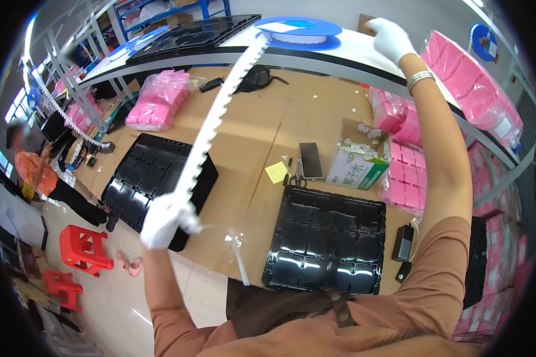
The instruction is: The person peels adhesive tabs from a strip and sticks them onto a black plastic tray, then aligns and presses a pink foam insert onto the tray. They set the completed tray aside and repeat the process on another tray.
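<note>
My left hand [164, 221], in a white glove, grips the lower end of a long white notched tape strip [214, 128]. The strip runs up and right to a blue reel [298, 30] lying flat on the upper shelf. My right hand [390, 37], also white-gloved, is raised to that shelf just right of the reel, fingers curled; what it touches is hidden. Below, a black moulded tray [327, 241] lies on the cardboard-covered bench in front of me, and a stack of black trays [155, 178] lies to its left under the strip.
On the bench are a phone [310, 160], a yellow sticky note [276, 172], an open box of small white parts [363, 157] and bags of pink pieces [158, 101], more pink at right. Red stools [83, 247] stand on the floor left; another person [33, 169] sits there.
</note>
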Tool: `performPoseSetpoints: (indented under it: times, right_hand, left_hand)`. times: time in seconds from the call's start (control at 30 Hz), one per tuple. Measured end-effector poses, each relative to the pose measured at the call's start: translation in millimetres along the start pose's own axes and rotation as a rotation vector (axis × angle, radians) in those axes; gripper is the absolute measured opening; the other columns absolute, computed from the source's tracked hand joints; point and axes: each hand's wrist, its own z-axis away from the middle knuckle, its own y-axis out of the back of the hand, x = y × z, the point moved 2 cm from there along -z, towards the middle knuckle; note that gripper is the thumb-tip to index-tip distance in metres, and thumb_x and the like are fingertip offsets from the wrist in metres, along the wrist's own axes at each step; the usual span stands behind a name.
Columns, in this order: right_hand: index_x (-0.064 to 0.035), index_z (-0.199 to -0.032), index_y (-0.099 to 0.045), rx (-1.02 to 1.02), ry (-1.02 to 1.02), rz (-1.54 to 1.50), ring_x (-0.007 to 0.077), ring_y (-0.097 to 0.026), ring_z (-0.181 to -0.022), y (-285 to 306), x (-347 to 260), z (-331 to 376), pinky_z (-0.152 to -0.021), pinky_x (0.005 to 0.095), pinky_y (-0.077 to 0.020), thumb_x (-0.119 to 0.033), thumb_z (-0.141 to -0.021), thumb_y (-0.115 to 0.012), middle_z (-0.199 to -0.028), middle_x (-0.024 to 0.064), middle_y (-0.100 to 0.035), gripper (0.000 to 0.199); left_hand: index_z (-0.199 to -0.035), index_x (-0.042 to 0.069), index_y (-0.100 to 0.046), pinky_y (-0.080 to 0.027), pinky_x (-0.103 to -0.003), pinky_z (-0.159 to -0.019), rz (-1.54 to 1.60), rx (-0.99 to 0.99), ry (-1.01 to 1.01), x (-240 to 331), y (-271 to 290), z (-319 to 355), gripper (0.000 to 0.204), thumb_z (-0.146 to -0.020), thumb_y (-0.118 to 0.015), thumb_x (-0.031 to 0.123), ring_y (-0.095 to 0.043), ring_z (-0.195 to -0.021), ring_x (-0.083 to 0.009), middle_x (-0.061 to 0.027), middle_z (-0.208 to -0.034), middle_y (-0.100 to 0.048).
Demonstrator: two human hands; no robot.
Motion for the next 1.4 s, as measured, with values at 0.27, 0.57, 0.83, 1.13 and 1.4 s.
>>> performPoseSetpoints:
  times: [0.27,0.57,0.83,1.13,1.4]
  right_hand:
    - [-0.0155,-0.126,-0.057,0.156,0.394,-0.132,0.0327,-0.062,-0.100,4,-181,24,-0.087,0.0436,-0.0484,-0.028,-0.090,-0.054,-0.109,0.0153,-0.064,0.038]
    - [-0.0187,-0.107,-0.071,-0.197,-0.260,0.140,0.0335,-0.064,-0.095,1,-64,24,-0.083,0.0399,-0.0505,-0.035,-0.090,-0.049,-0.099,0.0200,-0.067,0.032]
    - [-0.0030,-0.099,-0.068,0.571,0.550,-0.461,0.0383,-0.062,-0.094,8,-184,41,-0.085,0.0452,-0.0476,-0.010,-0.089,-0.043,-0.100,0.0229,-0.066,0.028]
    - [-0.0045,-0.094,-0.070,0.222,0.049,-0.097,0.0347,-0.064,-0.093,-8,-103,13,-0.084,0.0425,-0.0491,-0.023,-0.089,-0.048,-0.097,0.0194,-0.068,0.029]
    - [-0.0029,-0.081,-0.059,0.220,0.248,-0.807,0.0381,-0.056,-0.076,-53,-213,206,-0.067,0.0471,-0.0457,-0.005,-0.076,-0.054,-0.079,0.0163,-0.058,0.007]
  left_hand:
    - [-0.093,-0.005,-0.064,-0.056,-0.032,-0.061,0.122,-0.143,0.315,-34,-7,89,0.033,-0.090,-0.065,0.027,-0.069,-0.067,-0.0265,-0.0164,-0.078,-0.069]
    - [-0.091,-0.006,-0.063,-0.056,-0.040,-0.056,0.415,0.195,0.054,-64,69,190,0.022,-0.088,-0.064,0.016,-0.067,-0.062,-0.0298,-0.0158,-0.074,-0.067]
    - [-0.096,-0.010,-0.063,-0.056,-0.040,-0.060,0.374,-0.151,0.330,-95,42,155,0.032,-0.084,-0.069,0.019,-0.068,-0.066,-0.0296,-0.0194,-0.078,-0.068]
    - [-0.099,-0.008,-0.061,-0.049,-0.031,-0.056,0.162,0.072,-0.007,-110,89,224,0.037,-0.083,-0.070,0.024,-0.060,-0.067,-0.0236,-0.0177,-0.088,-0.064]
    - [-0.125,-0.006,-0.047,-0.051,-0.034,-0.078,0.653,0.342,0.206,-84,-31,132,0.044,-0.094,-0.057,0.023,-0.061,-0.093,-0.0262,-0.0151,-0.104,-0.059]
